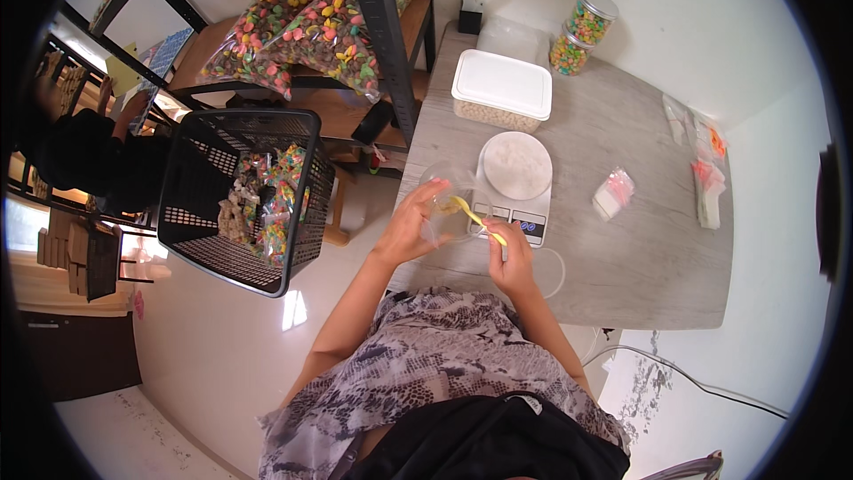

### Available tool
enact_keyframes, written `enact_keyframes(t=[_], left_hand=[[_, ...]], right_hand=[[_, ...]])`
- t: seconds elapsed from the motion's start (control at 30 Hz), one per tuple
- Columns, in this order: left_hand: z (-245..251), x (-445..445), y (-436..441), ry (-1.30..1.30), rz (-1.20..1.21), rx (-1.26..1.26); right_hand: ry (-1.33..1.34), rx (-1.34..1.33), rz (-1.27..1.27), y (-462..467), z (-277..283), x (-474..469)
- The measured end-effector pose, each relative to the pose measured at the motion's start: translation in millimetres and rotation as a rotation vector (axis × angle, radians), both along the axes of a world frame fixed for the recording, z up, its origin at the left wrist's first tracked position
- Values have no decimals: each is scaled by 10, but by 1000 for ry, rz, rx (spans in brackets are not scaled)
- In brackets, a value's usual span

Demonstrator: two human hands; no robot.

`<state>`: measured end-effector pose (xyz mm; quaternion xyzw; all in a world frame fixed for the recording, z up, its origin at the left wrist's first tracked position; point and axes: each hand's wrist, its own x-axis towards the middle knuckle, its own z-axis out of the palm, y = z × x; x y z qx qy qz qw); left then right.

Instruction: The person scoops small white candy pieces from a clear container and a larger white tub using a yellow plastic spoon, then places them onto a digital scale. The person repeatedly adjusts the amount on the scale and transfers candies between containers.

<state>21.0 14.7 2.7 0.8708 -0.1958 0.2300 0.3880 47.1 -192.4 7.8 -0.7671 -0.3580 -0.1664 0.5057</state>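
Observation:
My left hand [408, 223] grips a clear plastic tub [460, 228], tilted above the near left side of the table. Some tan contents show at its bottom; what they are I cannot tell. Between the fingers of my right hand [512, 260] is a yellow plastic spoon [474, 215], its bowl end inside the tub. Just beyond both hands stands a white digital kitchen scale [517, 167] with a round pan, its panel partly behind the tub and spoon. A clear round lid [554, 272] lies by my right wrist.
A white-lidded box [502, 83] of pale pieces stands behind the scale, with two stacked candy jars [581, 33] beyond. Small plastic bags [613, 195] lie right, more bags [708, 177] at the far edge. A black basket [240, 203] of candy packs stands left, below a shelf [383, 27]. Another person [93, 153] is far left.

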Motion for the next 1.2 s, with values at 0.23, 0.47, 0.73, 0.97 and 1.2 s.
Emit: enact_keyframes(t=[0.23, 0.47, 0.73, 0.97, 1.2], left_hand=[[-27, 10, -28, -101, 108, 1], [3, 71, -155, -189, 190, -81], [-1, 123, -241, -236, 203, -71], [-117, 59, -279, -101, 340, -163], [-345, -30, -243, 42, 392, -332]], right_hand=[[154, 78, -31, 97, -6, -103], [176, 147, -3, 172, 49, -151], [329, 269, 71, 259, -28, -219], [643, 595, 93, 264, -186, -169], [766, 640, 47, 184, -272, -54]])
